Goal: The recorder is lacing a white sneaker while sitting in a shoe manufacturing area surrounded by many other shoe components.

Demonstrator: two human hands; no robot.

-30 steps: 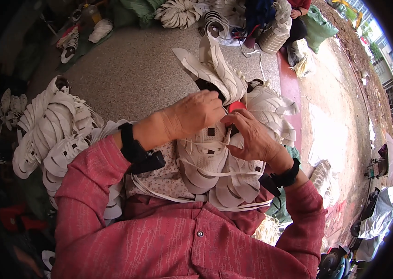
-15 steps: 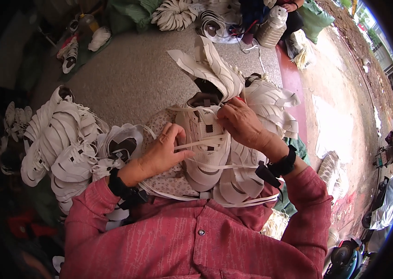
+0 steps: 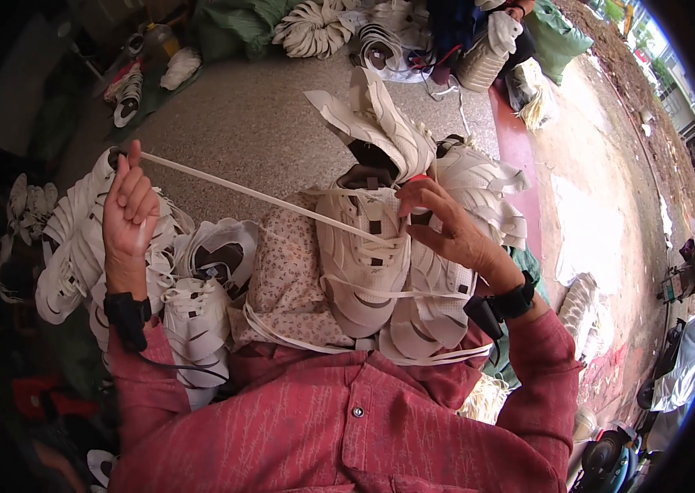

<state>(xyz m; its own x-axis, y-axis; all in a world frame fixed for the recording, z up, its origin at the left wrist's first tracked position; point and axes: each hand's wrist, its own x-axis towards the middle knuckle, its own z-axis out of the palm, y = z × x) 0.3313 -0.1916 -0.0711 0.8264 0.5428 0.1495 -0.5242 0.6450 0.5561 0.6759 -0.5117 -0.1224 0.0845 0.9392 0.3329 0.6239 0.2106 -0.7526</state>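
A white shoe upper (image 3: 361, 283) with a dark lining lies across my lap, toe toward me. A flat white shoelace (image 3: 249, 198) runs taut from its eyelets up to the left. My left hand (image 3: 129, 209) is raised at that side, its fingers closed on the lace's end. At the upper's right edge my right hand (image 3: 454, 223) rests with thumb and fingers curved and apart; its fingertips touch the edge. More white uppers (image 3: 392, 123) lie just beyond and to the right of this one. Another lace stretch crosses the toe.
Stacked white shoe uppers (image 3: 88, 222) stand to my left. A floral cloth (image 3: 288, 271) covers part of my lap. Farther off are green sacks (image 3: 240, 29), a fanned pile of uppers (image 3: 313, 29), a large plastic bottle (image 3: 487, 53) and part of another person.
My left hand has moved from the shoe upper up and left, drawing the lace out straight. My right hand's fingers have spread apart at the upper's edge.
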